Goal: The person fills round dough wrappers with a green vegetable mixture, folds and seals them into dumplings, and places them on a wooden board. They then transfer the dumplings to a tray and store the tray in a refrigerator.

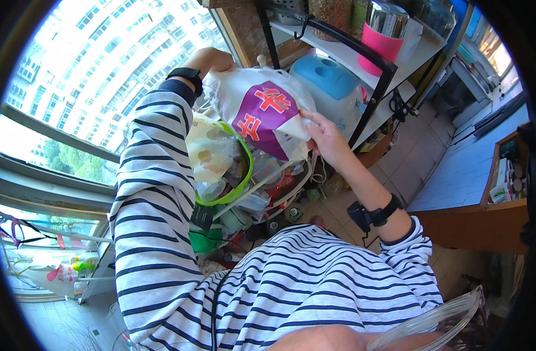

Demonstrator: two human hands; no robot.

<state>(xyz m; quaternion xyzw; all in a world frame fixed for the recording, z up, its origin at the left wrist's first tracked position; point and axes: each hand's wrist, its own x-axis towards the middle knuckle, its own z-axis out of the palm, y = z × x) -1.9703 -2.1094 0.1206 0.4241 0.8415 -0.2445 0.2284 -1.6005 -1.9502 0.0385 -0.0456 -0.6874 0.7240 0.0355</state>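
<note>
A white plastic bag with a purple printed panel (pixel 268 116) is spread between my hands in the head view. My right hand (pixel 327 134) pinches its right edge between thumb and fingers. At the bag's upper left corner is my left hand (pixel 215 60), bent over so that its fingertips are mostly hidden; it appears to grip the plastic. Below the bag stands a bright green rimmed bin (pixel 247 175), holding crumpled, pale stained plastic (pixel 211 153) and other waste. Both wrists wear black bands.
A black-framed shelf (pixel 382 70) at the upper right holds a pink-banded canister (pixel 379 39) and a blue-lidded appliance (pixel 327 77). Windows (pixel 53 149) line the left. A white rack (pixel 254 186) with packed bags and clutter stands beside the bin. A wooden cabinet (pixel 465 228) is at right.
</note>
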